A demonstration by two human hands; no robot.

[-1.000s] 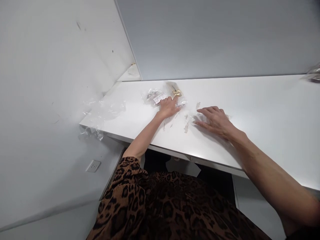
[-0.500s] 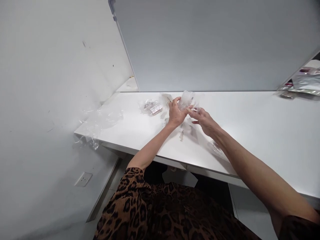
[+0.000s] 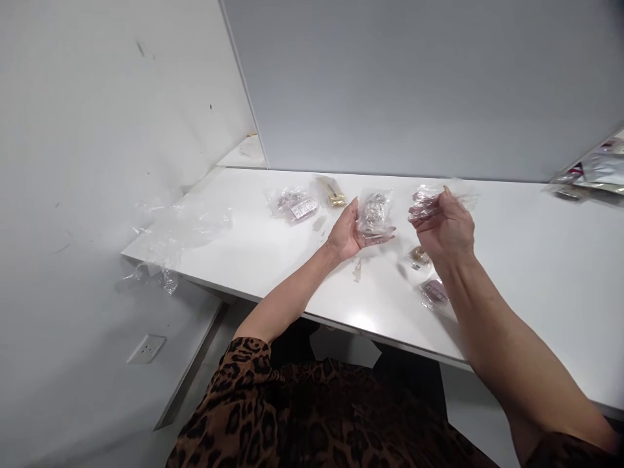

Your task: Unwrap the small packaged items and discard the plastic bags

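Note:
My left hand (image 3: 345, 233) supports a small clear plastic bag (image 3: 376, 211) with silvery pieces inside, its thumb at the side and its fingers under the lower edge. To the right, my right hand (image 3: 451, 227) holds a crumpled clear plastic bag (image 3: 425, 200) between thumb and fingers, and the fingers show through the film. Just below that hand lie a small bag with a gold-coloured item (image 3: 419, 255) and a bag with a purplish item (image 3: 435, 290). Left of my left hand are a bag with gold-coloured pieces (image 3: 334, 192) and a labelled clear bag (image 3: 298, 205).
Crumpled clear plastic (image 3: 190, 227) spreads over the left end of the white table (image 3: 273, 266), partly past its edge. A grey panel (image 3: 390, 84) rises along the back. Shiny packages (image 3: 597, 170) lie at the far right. A white wall stands on the left.
My hands, close together before, are now apart. The right one has moved right with a clear bag, while the left one has turned palm up under the bag of silvery pieces.

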